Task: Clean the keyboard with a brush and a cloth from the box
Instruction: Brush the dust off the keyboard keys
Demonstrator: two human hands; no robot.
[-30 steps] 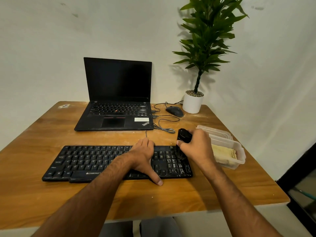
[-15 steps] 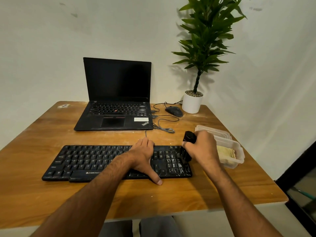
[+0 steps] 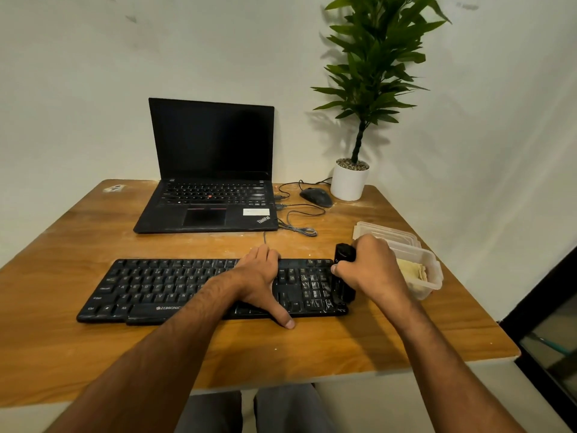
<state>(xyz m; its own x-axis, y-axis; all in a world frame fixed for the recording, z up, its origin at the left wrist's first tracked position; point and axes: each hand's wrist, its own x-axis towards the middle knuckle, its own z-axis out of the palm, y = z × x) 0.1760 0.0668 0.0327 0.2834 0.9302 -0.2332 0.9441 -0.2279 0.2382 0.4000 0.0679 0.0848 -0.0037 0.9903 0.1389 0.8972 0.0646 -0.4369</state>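
Evidently the left hand (image 3: 260,276) lies flat, fingers relaxed, on the keyboard (image 3: 175,289) near the table's (image 3: 62,354) front edge, probably to steady it. The right hand (image 3: 371,270) grips the black brush (image 3: 343,256) at the keyboard's right end, bristles down on the keys. Just beside it, near the table's right edge, the box (image 3: 434,276) holds the cloth (image 3: 412,270).

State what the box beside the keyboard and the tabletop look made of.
Box: translucent plastic, apparently; the yellow cloth shows through its cloudy wall. Table: wood or wood-look laminate, with grain streaks and a soft sheen; which one cannot be told.
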